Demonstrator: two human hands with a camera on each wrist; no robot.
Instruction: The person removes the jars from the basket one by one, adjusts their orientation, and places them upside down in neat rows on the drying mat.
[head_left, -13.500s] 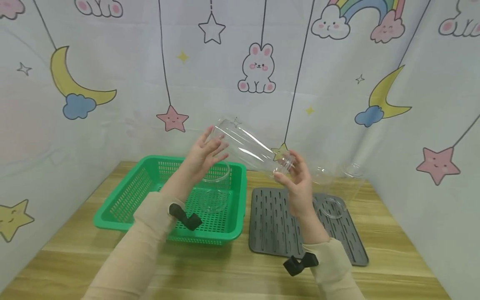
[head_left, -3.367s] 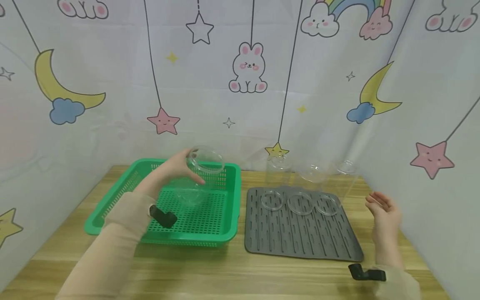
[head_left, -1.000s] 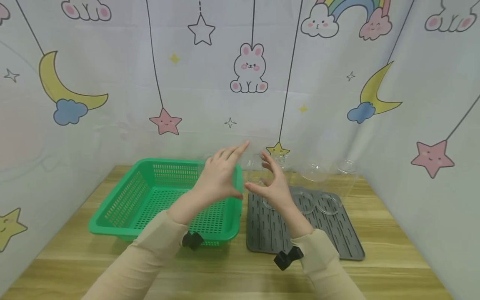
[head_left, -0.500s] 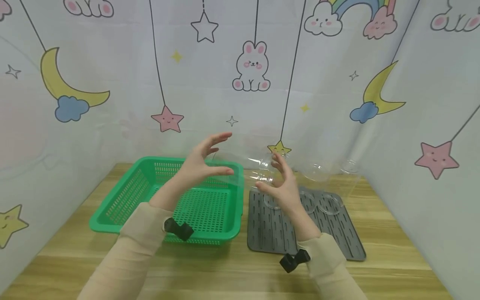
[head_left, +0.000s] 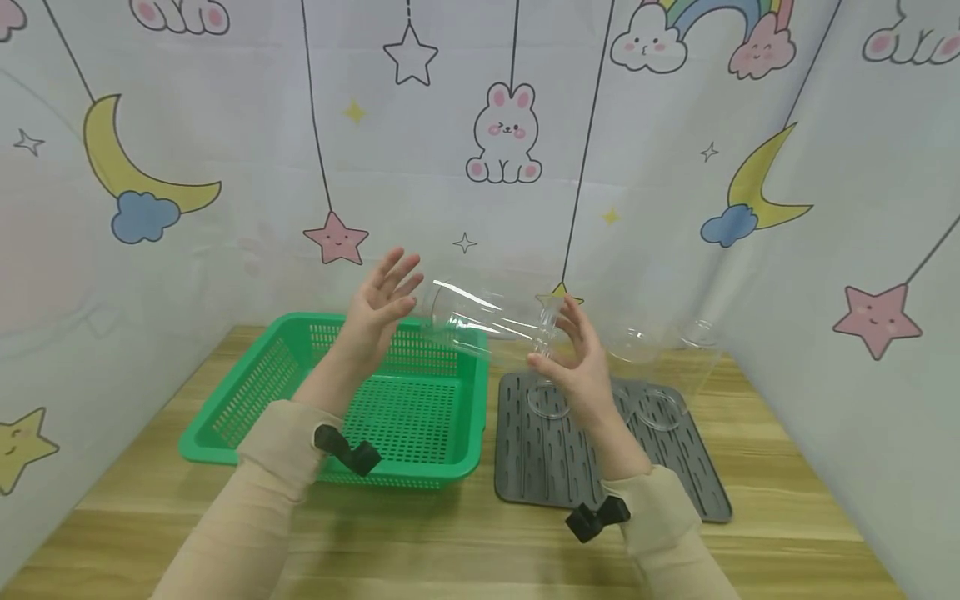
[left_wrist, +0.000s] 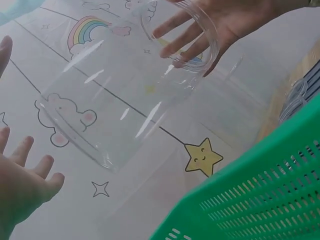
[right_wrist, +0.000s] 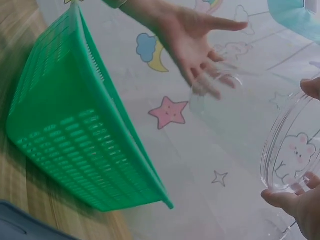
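Note:
A clear, see-through jar (head_left: 487, 321) with a ridged neck is held in the air, lying almost level. My right hand (head_left: 588, 375) grips it around the neck, thumb below and fingers above. In the left wrist view, those right-hand fingers show through the jar's wide mouth (left_wrist: 212, 35). The jar's base points toward my left hand (head_left: 372, 312), which is spread with its palm toward the jar. A small gap seems to part that hand from the base. Below the left hand and jar stands a green plastic basket (head_left: 333, 469) with slotted walls.
A grey ridged drying mat (head_left: 525, 479) lies on the wooden table (head_left: 420, 542), right of the basket. Clear jars stand on it, among them a left one (head_left: 548, 402) and a right one (head_left: 660, 410); my right arm partly hides that area. A patterned cloth (head_left: 270, 275) hangs behind.
The left hand lifted the jar from the basket and both hands came around it. Since then the left hand has let go and drawn left, while the right keeps its grip on the neck.

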